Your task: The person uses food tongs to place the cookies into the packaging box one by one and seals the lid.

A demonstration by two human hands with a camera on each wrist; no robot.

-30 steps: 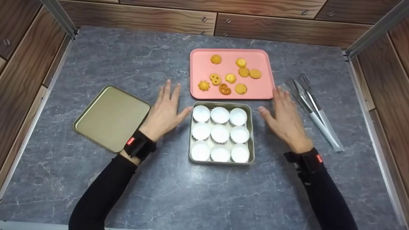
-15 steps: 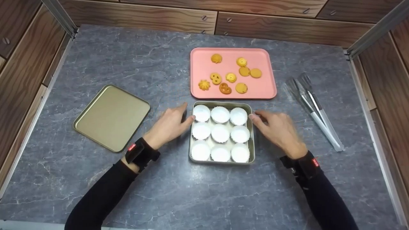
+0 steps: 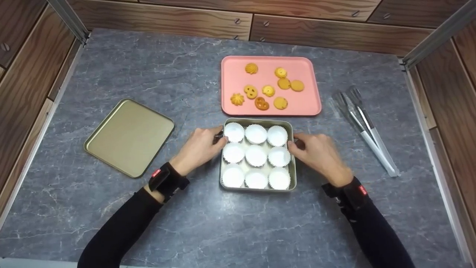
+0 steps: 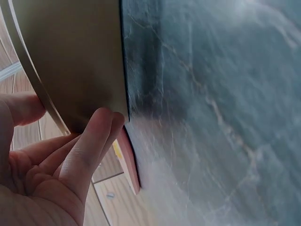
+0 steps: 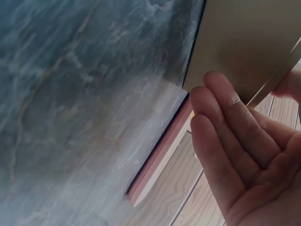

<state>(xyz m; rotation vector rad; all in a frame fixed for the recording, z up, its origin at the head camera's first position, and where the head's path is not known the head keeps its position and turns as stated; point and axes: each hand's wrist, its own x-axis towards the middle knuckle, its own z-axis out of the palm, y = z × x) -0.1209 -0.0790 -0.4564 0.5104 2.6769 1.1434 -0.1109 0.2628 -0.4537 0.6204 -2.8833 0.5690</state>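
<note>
Far left of the frame: wood-grain panels (image 3: 41, 70) line the edge of a grey marbled surface (image 3: 178, 230). Left of centre, a shallow gold-coloured lid (image 3: 129, 137) lies turned at an angle, well apart from the tin. Next, the left hand (image 3: 199, 147), black band (image 3: 168, 181) at its wrist, grips the tin's left wall near the upper corner, thumb at the rim, fingers along the outer side; the left wrist view shows fingertips low on that wall. Centre: the tin (image 3: 293, 173) sits on the surface, squarish, with nine white paper cups (image 3: 256, 155) inside in three rows of three. Just above it, upper centre, a pink tray (image 3: 260, 79) bears nine cookies (image 3: 250, 91), mixed shapes: swirl, star, pretzels, rounds. Two plain rounds touch each other at the tray's right. Right of the tin, the right hand (image 3: 316, 152), banded in black too, holds the opposite wall the same way, thumb over the rim, fingers outside. Farther right, metal tongs (image 3: 376, 153) lie slanting, pale grips toward lower right, heads toward the tray, spread apart.
</note>
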